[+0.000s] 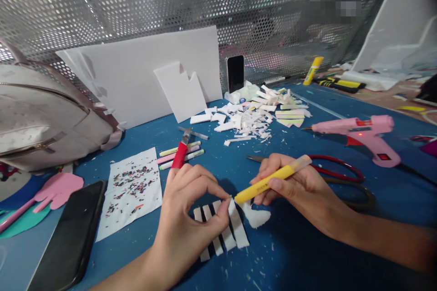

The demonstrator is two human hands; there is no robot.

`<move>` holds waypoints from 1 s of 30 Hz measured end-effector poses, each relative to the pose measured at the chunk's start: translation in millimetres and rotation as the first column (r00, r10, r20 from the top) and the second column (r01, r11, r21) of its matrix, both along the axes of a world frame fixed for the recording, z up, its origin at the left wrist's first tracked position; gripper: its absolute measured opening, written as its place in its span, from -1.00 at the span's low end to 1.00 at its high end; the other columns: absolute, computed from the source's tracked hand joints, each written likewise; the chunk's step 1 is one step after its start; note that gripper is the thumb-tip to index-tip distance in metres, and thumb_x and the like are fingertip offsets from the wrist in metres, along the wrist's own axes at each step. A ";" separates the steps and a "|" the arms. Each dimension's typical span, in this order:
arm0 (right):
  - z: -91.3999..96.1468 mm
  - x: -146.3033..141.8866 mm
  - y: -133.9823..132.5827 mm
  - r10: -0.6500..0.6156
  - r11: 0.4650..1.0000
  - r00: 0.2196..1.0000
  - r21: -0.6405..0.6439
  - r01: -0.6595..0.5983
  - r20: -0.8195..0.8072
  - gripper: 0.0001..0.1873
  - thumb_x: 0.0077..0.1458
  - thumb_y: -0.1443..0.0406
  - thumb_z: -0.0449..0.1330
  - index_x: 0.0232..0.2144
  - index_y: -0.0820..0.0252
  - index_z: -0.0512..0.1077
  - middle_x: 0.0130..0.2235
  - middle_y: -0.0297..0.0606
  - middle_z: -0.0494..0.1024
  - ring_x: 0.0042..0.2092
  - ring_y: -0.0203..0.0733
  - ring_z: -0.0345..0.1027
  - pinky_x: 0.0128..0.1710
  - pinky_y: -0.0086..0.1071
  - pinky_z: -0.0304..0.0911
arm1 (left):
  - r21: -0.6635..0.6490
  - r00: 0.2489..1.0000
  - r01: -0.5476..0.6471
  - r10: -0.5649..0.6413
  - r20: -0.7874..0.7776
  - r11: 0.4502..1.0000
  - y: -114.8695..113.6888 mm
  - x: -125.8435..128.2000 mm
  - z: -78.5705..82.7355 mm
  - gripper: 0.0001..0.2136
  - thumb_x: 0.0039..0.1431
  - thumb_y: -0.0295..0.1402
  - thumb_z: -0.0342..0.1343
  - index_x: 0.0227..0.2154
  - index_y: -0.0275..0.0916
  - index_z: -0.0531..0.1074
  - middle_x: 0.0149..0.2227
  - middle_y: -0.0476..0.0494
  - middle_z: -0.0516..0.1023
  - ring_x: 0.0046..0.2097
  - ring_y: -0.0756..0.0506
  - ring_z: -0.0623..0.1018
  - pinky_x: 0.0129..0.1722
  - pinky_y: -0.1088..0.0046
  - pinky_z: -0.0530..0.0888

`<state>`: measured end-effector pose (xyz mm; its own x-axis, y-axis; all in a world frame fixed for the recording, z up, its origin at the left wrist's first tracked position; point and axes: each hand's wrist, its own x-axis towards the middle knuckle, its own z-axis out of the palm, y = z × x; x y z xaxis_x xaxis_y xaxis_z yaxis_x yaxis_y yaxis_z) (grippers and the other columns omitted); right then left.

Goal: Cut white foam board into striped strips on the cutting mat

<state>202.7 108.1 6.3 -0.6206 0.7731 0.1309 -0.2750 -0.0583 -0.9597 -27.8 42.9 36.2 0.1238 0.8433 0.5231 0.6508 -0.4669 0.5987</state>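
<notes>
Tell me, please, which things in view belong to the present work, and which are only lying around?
Seemingly in use:
- yellow pen, held in the right hand
- white strips, with the left hand at one

Apparently just lying about:
- pink glue gun
- black phone at lower left
- pale bag
- yellow glue stick

On the bench [136, 138] we've got a phone [68, 236] lower L, a sheet [133, 195] just R of it, a bag [37, 113] mid-L, strips [239, 229] lower ctr, a scrap pile [251, 120] behind them, w/ another phone [236, 74] behind that, & a glue gun [372, 134] mid-R.
</notes>
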 end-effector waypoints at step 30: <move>0.1 -1.8 0.5 -0.024 0.999 0.999 -0.032 0.025 0.031 -0.88 0.25 0.26 0.25 -0.25 0.21 0.42 -0.27 -0.25 0.57 -0.25 -0.27 0.57 -0.26 -0.50 0.49 | 0.123 0.965 0.057 -0.023 -0.263 0.991 -3.0 0.8 1.5 -0.87 0.19 -0.48 0.18 -0.33 -0.05 0.49 -0.32 0.10 0.59 -0.31 -0.07 0.44 -0.24 0.25 0.18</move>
